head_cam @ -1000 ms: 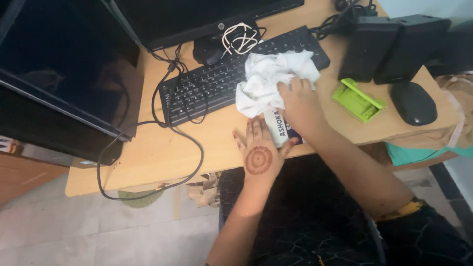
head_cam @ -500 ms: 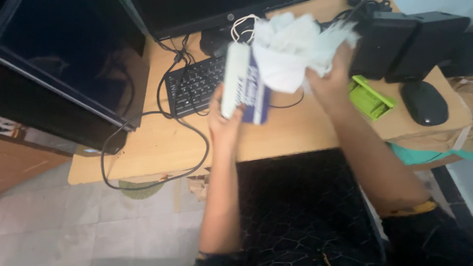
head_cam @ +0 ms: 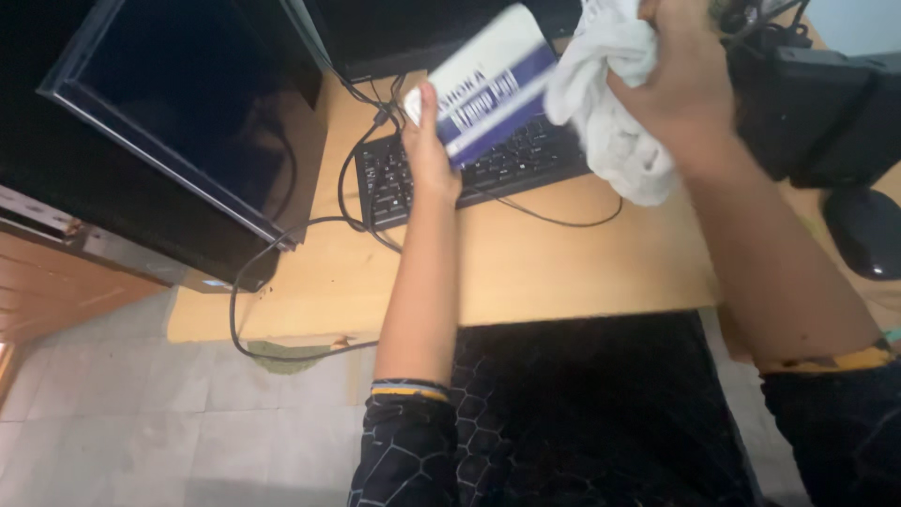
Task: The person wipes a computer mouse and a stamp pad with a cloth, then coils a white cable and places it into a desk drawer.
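My left hand [head_cam: 427, 150] holds a white and dark blue rectangular box [head_cam: 488, 84] lifted above the black keyboard [head_cam: 469, 169]. My right hand [head_cam: 680, 84] grips a crumpled white cloth [head_cam: 610, 103], which hangs beside the right end of the box. Both hands are raised over the wooden desk [head_cam: 526, 263], close to the camera.
A dark monitor [head_cam: 188, 103] stands at the left, another screen's base behind the keyboard. Black cables [head_cam: 282, 244] loop across the desk's left part. Black speakers [head_cam: 817, 103] and a black mouse [head_cam: 868, 230] sit at the right. Grey floor tiles lie below.
Both hands rose from the desk with the box and cloth. The box went from lying flat under my hands to held up in my left hand; the view shifted right.
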